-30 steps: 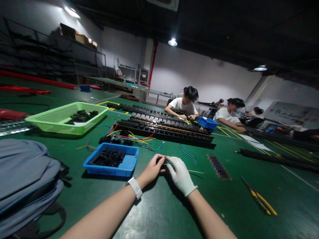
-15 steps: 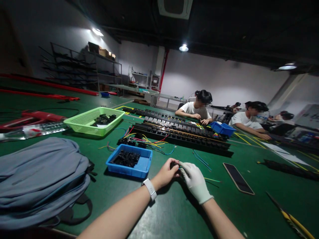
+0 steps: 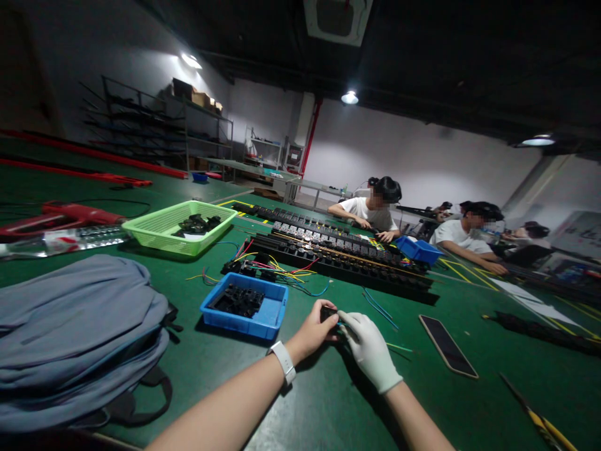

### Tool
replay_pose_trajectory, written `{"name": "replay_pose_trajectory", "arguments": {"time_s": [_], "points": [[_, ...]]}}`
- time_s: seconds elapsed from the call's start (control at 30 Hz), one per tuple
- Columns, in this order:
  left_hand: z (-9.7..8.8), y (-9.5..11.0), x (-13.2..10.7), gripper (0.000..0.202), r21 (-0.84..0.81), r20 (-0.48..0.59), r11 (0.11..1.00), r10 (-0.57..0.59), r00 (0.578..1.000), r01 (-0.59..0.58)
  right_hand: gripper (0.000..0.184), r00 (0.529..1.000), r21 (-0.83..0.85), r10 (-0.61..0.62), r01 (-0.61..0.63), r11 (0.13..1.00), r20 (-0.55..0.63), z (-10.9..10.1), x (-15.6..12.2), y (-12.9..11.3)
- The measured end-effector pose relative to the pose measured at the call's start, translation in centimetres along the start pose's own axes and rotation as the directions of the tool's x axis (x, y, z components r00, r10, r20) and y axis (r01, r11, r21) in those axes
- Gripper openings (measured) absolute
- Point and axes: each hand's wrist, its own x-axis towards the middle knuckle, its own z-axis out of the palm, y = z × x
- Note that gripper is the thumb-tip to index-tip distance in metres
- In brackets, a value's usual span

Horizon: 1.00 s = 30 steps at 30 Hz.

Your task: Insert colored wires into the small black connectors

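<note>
- Both hands meet just above the near part of the green surface (image 3: 328, 410), probably so that small work sits in clear view.
- Bare left hand (image 3: 315, 329): fingers and thumb bent around a small black part (image 3: 328, 312), apparently to steady it; most of it is hidden.
- Gloved right hand (image 3: 370, 349): thumb and fingers drawn together against the part's right end, seemingly pinching a blue wire (image 3: 342, 324); the exact grip is covered.
- One yellow-green wire (image 3: 400, 347) sticks out past the glove; whether it joins the blue one cannot be told.
- Near the left hand stands a blue tray (image 3: 276, 305) with black pieces (image 3: 238, 300) heaped at its left, likely walled in to keep them together and within reach.
- Loose blue wires (image 3: 379, 308) lie beyond the right hand, perhaps kept apart from the tangled wire bundle (image 3: 277, 269) behind the tray.
- Yellow-handled pliers (image 3: 539, 421) rest well to the right, presumably leaving elbow room.
</note>
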Motion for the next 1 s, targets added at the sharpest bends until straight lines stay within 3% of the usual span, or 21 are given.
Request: {"name": "replay_pose_trajectory", "arguments": {"time_s": [0.1, 0.23, 0.4, 0.57, 0.7, 0.8, 0.9, 0.93, 1.0], "points": [[0.0, 0.0, 0.1, 0.062, -0.065, -0.016, 0.998, -0.020, 1.000, 0.019, 0.042, 1.000, -0.030, -0.016, 0.017, 0.999, 0.023, -0.7, 1.1, 0.3], [0.0, -0.2, 0.6, 0.072, -0.131, -0.061, 0.989, -0.071, 0.996, 0.062, 0.037, 0.999, -0.079, -0.003, 0.006, 0.997, 0.039, -1.0, 5.0, 2.1], [-0.1, -0.7, 1.2, 0.044, -0.111, -0.154, 0.989, -0.115, 0.981, 0.098, 0.033, 0.993, -0.186, 0.105, -0.093, 0.978, 0.052, 1.1, 11.3, 4.0], [-0.3, -1.0, 1.2, 0.014, -0.019, -0.030, 0.996, -0.093, 0.995, 0.092, 0.029, 0.981, -0.278, 0.158, -0.122, 0.953, 0.111, 4.2, 14.9, 3.3], [-0.3, -1.3, 1.0, 0.006, 0.052, 0.060, 0.996, -0.074, 0.995, 0.071, 0.026, 0.968, -0.280, 0.205, -0.157, 0.947, 0.148, 5.5, 15.9, 2.4], [-0.3, -1.7, 1.2, 0.008, 0.094, 0.069, 0.993, -0.082, 0.994, 0.075, 0.026, 0.970, -0.282, 0.211, -0.171, 0.944, 0.118, 5.2, 16.7, 1.2], [-0.4, -2.1, 1.4, 0.012, 0.128, 0.051, 0.990, -0.068, 0.996, 0.061, 0.030, 0.985, -0.232, 0.171, -0.169, 0.958, -0.015, 4.0, 17.4, -2.1], [-0.5, -2.2, 1.4, 0.013, 0.150, 0.045, 0.988, -0.049, 0.998, 0.042, 0.031, 0.990, -0.171, 0.136, -0.141, 0.975, -0.043, 3.7, 17.6, -3.8], [-0.8, -2.2, 1.3, 0.016, 0.210, 0.041, 0.978, 0.016, 0.999, -0.024, 0.032, 0.998, 0.022, -0.042, 0.041, 0.999, 0.038, 3.3, 17.6, -7.7]]}}
